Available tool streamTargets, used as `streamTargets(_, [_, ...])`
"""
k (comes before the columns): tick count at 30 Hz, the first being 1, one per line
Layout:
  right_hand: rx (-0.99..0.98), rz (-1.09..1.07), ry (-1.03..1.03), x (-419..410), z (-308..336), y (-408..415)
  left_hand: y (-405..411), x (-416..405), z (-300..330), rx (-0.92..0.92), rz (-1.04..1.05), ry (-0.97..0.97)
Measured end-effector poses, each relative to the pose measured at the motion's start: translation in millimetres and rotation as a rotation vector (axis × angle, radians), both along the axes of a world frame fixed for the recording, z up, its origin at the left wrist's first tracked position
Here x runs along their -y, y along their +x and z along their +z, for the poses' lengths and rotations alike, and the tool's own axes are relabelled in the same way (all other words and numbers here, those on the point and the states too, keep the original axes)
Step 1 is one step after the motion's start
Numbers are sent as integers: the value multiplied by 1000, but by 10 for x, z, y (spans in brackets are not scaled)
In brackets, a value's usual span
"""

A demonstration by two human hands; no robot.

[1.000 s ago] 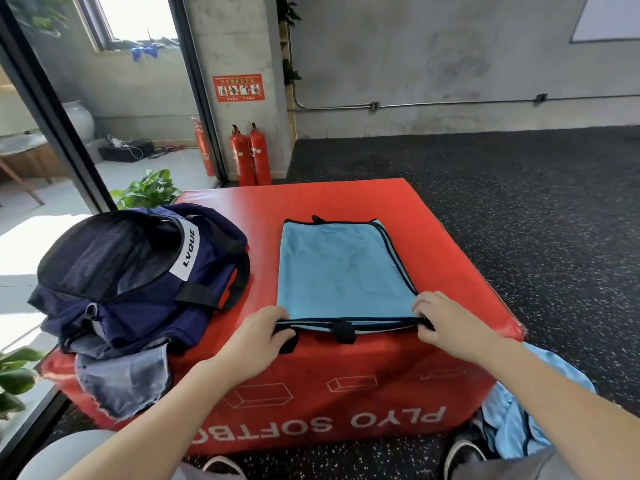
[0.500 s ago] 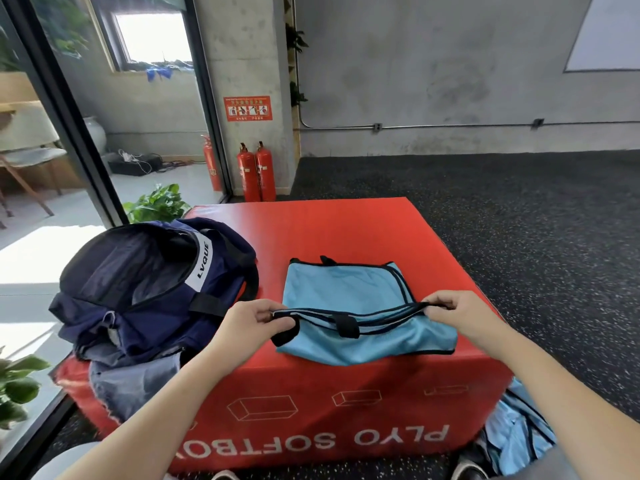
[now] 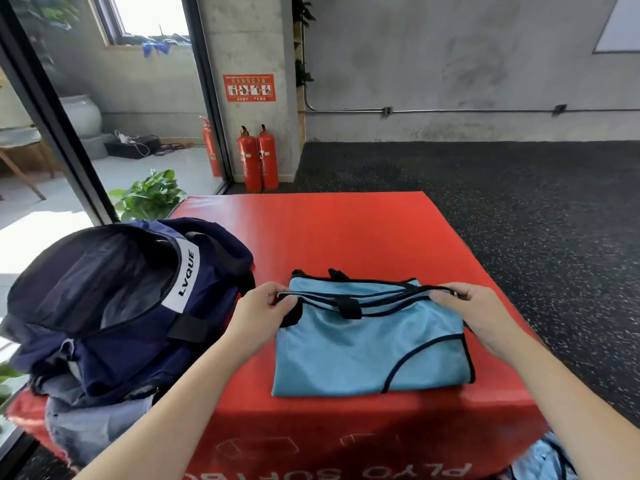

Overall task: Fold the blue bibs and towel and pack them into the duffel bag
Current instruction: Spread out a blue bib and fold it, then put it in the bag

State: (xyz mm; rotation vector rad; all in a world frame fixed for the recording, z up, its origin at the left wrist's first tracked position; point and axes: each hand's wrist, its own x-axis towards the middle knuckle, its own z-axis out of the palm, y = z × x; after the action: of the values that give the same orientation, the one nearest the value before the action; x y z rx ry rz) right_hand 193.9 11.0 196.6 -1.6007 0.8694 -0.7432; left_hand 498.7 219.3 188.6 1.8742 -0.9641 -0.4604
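Both hands pinch the black-trimmed edge of a light blue bib, one at each end: the left hand grips the left corner between thumb and curled fingers, and the right hand grips the right corner the same way. Between them the edge is carried toward the far side of the bib, so the cloth is doubled over on itself, with the fold line nearest the person. The bib lies on top of a red padded box, toward its near edge.

Just to the left of the bib, on the same box, sits a dark navy duffel bag with its mouth open and a white label reading LVQUE (some grey cloth spills out beneath it). More light blue fabric shows at the lower right, down beside the box; whether it is another bib or the towel cannot be told.

Judging from this, the fold is nearly closed but not yet laid down. Several trimmed layers are bunched in each pinch, so one could slip free and leave the edges uneven. The thin cloth looks slippery, and the bottom layer may slide on the smooth box. A black tab at mid-edge could get trapped and make a lump.
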Motion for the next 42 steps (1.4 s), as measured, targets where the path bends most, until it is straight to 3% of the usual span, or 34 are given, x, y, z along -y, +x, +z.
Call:
streamTargets(7, [-177,-61,-174,444,-193,371,231,482,-138,121,88,50])
streamTargets(17, [-780,-131,-419,670,-455,605,361,815,-436,37,217,113])
streamTargets(19, [-881,-160,-415,654,-424,655,351,834,-439,64,247,102])
streamTargets(22, [-984,-217,-593,550,-405,761,328,835,-442,166,292,118])
streamTargets(26, [-744,-132,-761,274,-361,1033,256,839,-429,198,298,124])
streamTargets(29, [-527,89,-490,40,-390,1245,219,855,-445,194,255,80])
streamTargets(31, [-509,167,-322,-71,-430,1338,192,866,-436,139,237,5])
streamTargets(37, [-284,162,-191,-109,-378,1458,69,884,-256,-171,267,-272])
streamTargets(40, [-243,190,-210,-64,-360,1464,78,901,-300,-107,247,-200])
streamTargets(42, [-294,233,-261,-15,-381,1446,90,912,-365,39,173,-96])
